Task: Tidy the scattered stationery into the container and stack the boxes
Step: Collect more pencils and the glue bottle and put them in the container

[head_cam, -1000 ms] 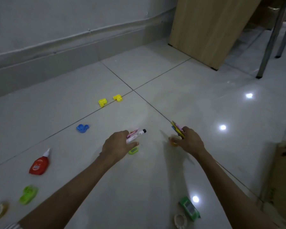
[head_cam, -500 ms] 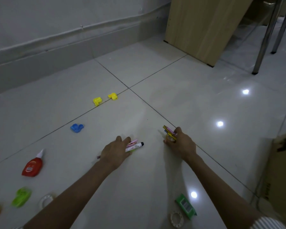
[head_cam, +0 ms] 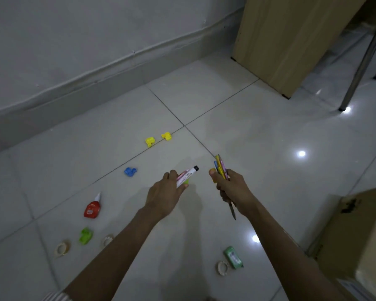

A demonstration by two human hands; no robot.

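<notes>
At frame centre, low over the tiled floor [head_cam: 269,192], both hands loaded. Left hand [head_cam: 167,192] curled round a white marker [head_cam: 188,173] with a black cap, a pink pen or two alongside it, and something lime-green tucked under the fingers; cannot tell what. Right hand [head_cam: 232,190] gripping a bundle of pencils [head_cam: 220,168], ends fanned up and away, one dark tip poking out below the palm, plus a small orange piece [head_cam: 212,177] held at the thumb.

Judged as mid-gathering: collecting loose stationery, with no drop into a container yet. Next move probably a choice between unloading both fistfuls and squeezing in more. Better to unload first, given so little finger room and the risk of a pencil slipping free.

Left on the floor:
- Yellow pieces [head_cam: 149,141] just beyond the hands, by the tile joint.
- Blue piece [head_cam: 130,171] left of the left hand.
- Toward lower left, a red glue bottle [head_cam: 92,208], a green piece [head_cam: 86,235], and a tape roll [head_cam: 63,248] and a second tape roll [head_cam: 108,240] either side of it.
- At lower centre, below the right hand, a green packet [head_cam: 233,257] just beside a third tape roll [head_cam: 223,268].

Cardboard box [head_cam: 356,235] at the right edge, well apart from both hands — possibly the container, opening not visible.
</notes>
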